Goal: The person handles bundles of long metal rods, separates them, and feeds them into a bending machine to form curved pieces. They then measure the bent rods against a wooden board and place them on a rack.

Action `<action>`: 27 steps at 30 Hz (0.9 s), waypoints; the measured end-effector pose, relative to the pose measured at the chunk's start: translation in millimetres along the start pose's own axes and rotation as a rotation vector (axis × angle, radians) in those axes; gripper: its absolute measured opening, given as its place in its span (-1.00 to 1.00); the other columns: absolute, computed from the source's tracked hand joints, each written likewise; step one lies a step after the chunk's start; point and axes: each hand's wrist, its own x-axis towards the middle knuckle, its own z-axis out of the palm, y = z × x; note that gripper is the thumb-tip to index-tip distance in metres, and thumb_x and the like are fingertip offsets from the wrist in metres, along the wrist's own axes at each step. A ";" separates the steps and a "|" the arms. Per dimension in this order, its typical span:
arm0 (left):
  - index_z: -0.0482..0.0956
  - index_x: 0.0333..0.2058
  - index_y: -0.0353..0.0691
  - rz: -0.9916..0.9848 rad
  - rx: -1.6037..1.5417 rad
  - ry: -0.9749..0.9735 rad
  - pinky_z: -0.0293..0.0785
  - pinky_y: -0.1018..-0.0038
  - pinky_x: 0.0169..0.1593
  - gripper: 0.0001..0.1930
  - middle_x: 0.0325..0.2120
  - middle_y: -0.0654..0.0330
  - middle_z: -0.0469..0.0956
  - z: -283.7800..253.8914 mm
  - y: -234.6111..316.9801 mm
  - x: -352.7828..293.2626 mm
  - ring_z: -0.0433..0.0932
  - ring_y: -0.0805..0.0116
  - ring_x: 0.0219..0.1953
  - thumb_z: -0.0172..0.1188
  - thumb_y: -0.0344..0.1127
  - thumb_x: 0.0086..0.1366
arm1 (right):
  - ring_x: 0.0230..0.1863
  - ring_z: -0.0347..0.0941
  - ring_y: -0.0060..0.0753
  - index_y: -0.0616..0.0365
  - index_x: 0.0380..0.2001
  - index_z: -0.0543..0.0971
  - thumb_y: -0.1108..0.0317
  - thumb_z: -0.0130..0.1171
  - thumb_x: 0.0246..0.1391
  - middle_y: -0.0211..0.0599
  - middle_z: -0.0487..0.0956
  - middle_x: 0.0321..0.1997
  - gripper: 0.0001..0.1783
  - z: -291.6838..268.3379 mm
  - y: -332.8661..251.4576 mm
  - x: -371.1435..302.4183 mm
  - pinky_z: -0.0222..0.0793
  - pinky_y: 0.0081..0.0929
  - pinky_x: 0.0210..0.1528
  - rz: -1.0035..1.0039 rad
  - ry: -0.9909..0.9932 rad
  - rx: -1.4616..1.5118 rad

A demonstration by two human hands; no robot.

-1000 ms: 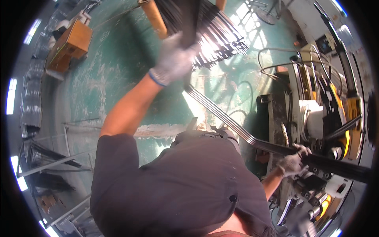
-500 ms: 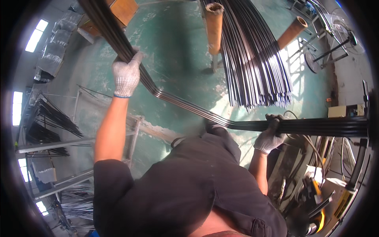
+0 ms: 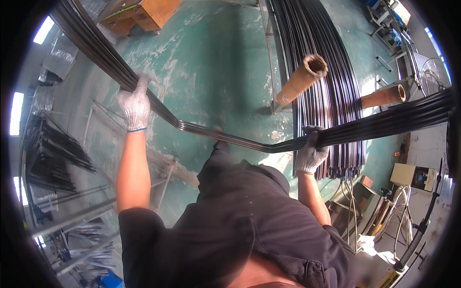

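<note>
Green worn concrete floor (image 3: pixel 216 62) filled most of the view. Big stack of long dark steel rods (image 3: pixel 326 72) lay on a rack at upper right, running away from the person, with two rusty brown tube posts (image 3: pixel 301 79) sticking up beside and through it. A smaller bundle of dark rods (image 3: pixel 230 137) was held across the frame, from the upper left edge, sagging at the middle in front of the person's chest, then out to the right edge, above the floor and passing over the near end of the stack. More dark rod bundles (image 3: pixel 57 153) sat on a frame at far left. Wooden box (image 3: pixel 144 12) at top left on the floor. Beige machine cabinet (image 3: pixel 415 175) at right. Left hand (image 3: pixel 135 106), white knit glove, arm raised, fingers wrapped shut around the held bundle. Right hand (image 3: pixel 311 152), same glove, fingers clamped on the bundle from below, near the stack's end.
</note>
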 end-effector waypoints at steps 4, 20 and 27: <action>0.67 -0.04 -0.40 -0.010 -0.173 -0.087 0.66 0.37 0.07 -0.83 -0.19 0.10 0.76 36.1 -47.5 97.7 0.77 0.29 -0.12 0.38 -0.49 0.45 | -0.02 0.67 -0.35 0.22 0.01 0.61 0.43 0.13 0.56 -0.25 0.75 -0.10 -0.86 80.9 24.1 29.2 0.50 -0.31 0.22 -0.054 0.103 0.043; 0.70 -0.05 -0.40 -0.013 -0.317 -0.420 0.66 0.38 0.16 -0.88 -0.16 0.10 0.79 246.5 -147.3 366.3 0.78 0.31 -0.06 0.33 -0.55 0.50 | 0.14 0.63 -0.26 0.24 0.05 0.67 0.14 0.14 0.62 -0.16 0.73 0.07 -0.65 256.2 116.6 142.7 0.44 -0.24 0.34 -0.010 0.330 -0.364; 0.76 -0.12 -0.34 -0.001 -0.194 -0.551 0.60 0.40 0.12 -0.92 -0.19 0.23 0.77 357.5 -193.2 451.1 0.70 0.40 -0.10 0.41 -0.55 0.44 | 0.14 0.66 -0.23 0.18 0.06 0.71 0.28 0.11 0.60 -0.15 0.77 0.07 -0.74 316.7 204.6 204.2 0.46 -0.26 0.31 0.239 0.484 -0.558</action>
